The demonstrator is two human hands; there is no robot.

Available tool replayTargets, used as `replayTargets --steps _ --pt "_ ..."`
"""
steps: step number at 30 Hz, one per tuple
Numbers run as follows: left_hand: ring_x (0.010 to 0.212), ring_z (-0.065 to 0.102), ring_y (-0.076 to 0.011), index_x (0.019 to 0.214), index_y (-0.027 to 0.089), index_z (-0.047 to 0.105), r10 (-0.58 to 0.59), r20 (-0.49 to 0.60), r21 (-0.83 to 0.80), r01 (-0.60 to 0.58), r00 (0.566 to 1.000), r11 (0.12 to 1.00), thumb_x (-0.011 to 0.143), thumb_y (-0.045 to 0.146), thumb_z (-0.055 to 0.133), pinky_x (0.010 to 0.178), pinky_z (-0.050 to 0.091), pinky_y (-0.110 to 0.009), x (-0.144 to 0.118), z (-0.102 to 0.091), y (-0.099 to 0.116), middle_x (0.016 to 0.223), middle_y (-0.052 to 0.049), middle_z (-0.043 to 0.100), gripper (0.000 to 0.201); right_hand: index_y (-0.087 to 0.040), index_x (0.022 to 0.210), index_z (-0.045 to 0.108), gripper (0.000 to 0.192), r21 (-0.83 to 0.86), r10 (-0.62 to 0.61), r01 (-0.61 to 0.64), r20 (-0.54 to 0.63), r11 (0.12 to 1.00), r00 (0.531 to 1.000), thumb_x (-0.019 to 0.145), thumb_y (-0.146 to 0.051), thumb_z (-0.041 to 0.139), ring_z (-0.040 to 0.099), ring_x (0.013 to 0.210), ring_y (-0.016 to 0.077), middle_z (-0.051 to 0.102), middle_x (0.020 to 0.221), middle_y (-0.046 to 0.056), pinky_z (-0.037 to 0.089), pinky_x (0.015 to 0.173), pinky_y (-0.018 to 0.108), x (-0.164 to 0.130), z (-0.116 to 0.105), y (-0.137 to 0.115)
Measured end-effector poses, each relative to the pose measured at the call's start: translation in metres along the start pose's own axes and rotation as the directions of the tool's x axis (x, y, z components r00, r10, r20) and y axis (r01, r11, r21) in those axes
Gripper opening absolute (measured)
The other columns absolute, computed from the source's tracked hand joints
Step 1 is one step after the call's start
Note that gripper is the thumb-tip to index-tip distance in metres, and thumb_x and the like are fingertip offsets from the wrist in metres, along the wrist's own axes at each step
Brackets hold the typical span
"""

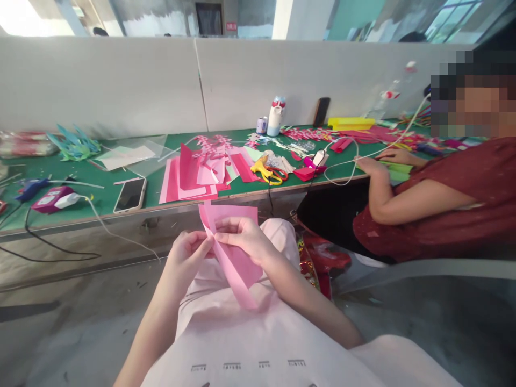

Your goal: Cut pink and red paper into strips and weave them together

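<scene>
A sheet of pink paper (242,269) with a folded strip along its left side is held above my lap. My left hand (192,246) pinches the folded edge between thumb and fingers. Close beside it, my right hand (239,236) grips the same sheet, thumb near the fold and fingers partly behind the paper. The two thumbs almost meet at the crease. On the table just beyond lie stacked pink and red paper sheets (173,180), some of them folded, and yellow-handled scissors (263,171).
The green table (155,141) carries a phone (130,194), a purple power adapter (52,200) with cables, and a white bottle (276,117). A co-worker's arm (411,207) reaches over the table at right, hands on green paper (397,171). A low partition (121,86) stands behind.
</scene>
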State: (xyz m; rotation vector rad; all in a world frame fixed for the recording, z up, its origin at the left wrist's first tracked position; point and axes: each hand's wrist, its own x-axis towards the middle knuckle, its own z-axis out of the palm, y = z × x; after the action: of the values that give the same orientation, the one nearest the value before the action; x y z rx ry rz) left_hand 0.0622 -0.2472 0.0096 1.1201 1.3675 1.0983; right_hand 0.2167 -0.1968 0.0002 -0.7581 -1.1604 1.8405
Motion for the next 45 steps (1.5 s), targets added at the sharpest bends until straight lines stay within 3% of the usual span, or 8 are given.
replayTargets --steps 8,14,22,30,36,40,45 --pt "0.075 0.064 -0.0176 0.085 0.017 0.065 0.039 -0.010 0.075 -0.038 0.999 0.997 0.076 0.047 0.066 0.074 0.053 -0.032 0.010 0.007 -0.011 0.081 -0.003 0.065 0.031 -0.015 0.089 0.070 0.036 -0.080 0.018 -0.023 -0.070 0.997 0.997 0.059 -0.031 0.081 0.063 0.081 0.0147 0.070 0.084 0.004 0.048 0.077 0.027 0.000 -0.013 -0.001" --pt "0.070 0.059 -0.0164 0.080 0.019 0.065 -0.001 -0.056 0.079 0.006 0.998 0.997 0.074 0.044 0.069 0.067 0.047 -0.027 0.015 0.008 -0.034 0.067 -0.001 0.063 0.027 -0.014 0.079 0.068 0.027 -0.209 0.080 -0.108 -0.138 0.972 0.987 0.060 -0.029 0.081 0.059 0.072 0.0121 0.066 0.077 0.001 0.047 0.066 0.023 0.001 -0.021 0.011" --pt "0.059 0.054 -0.0123 0.073 0.018 0.063 -0.031 -0.101 0.035 0.035 0.994 0.999 0.073 0.046 0.068 0.057 0.042 -0.023 0.021 0.007 -0.051 0.064 0.000 0.060 0.028 -0.014 0.077 0.066 0.024 -0.107 0.162 -0.173 -0.105 0.979 0.981 0.062 -0.029 0.079 0.058 0.066 0.0100 0.064 0.073 0.000 0.044 0.061 0.022 0.011 -0.024 0.036" --pt "0.061 0.054 -0.0128 0.072 0.018 0.065 -0.056 -0.070 -0.026 0.054 0.996 0.998 0.075 0.041 0.068 0.056 0.040 -0.023 0.042 0.002 -0.056 0.064 0.000 0.061 0.023 -0.014 0.075 0.066 0.034 -0.062 0.195 -0.200 -0.079 0.978 0.978 0.060 -0.041 0.081 0.051 0.051 0.0072 0.060 0.064 -0.002 0.041 0.050 0.022 0.033 -0.033 0.037" --pt "0.063 0.054 -0.0126 0.076 0.020 0.066 -0.094 -0.055 -0.105 0.088 0.994 0.991 0.077 0.037 0.067 0.058 0.042 -0.023 0.056 0.000 -0.063 0.067 0.000 0.062 0.017 -0.014 0.070 0.065 0.032 -0.050 0.232 -0.236 -0.067 0.971 0.970 0.063 -0.042 0.079 0.050 0.052 0.0070 0.057 0.061 -0.002 0.038 0.049 0.021 0.050 -0.036 0.036" --pt "0.061 0.053 -0.0111 0.073 0.020 0.067 -0.104 -0.131 -0.193 0.078 0.986 0.978 0.077 0.033 0.068 0.056 0.041 -0.021 0.064 0.005 -0.071 0.065 0.002 0.061 0.014 -0.015 0.069 0.065 0.030 0.032 0.258 -0.256 -0.113 0.966 0.960 0.062 -0.041 0.079 0.048 0.052 0.0063 0.056 0.059 -0.004 0.036 0.050 0.020 0.058 -0.036 0.044" --pt "0.058 0.049 -0.0083 0.069 0.019 0.064 -0.182 -0.120 -0.263 0.145 0.976 0.954 0.078 0.032 0.068 0.053 0.039 -0.018 0.073 0.007 -0.080 0.062 0.003 0.057 0.016 -0.016 0.068 0.064 0.028 0.120 0.337 -0.319 -0.202 0.940 0.920 0.063 -0.039 0.079 0.046 0.052 0.0054 0.056 0.060 -0.004 0.034 0.051 0.020 0.064 -0.038 0.061"
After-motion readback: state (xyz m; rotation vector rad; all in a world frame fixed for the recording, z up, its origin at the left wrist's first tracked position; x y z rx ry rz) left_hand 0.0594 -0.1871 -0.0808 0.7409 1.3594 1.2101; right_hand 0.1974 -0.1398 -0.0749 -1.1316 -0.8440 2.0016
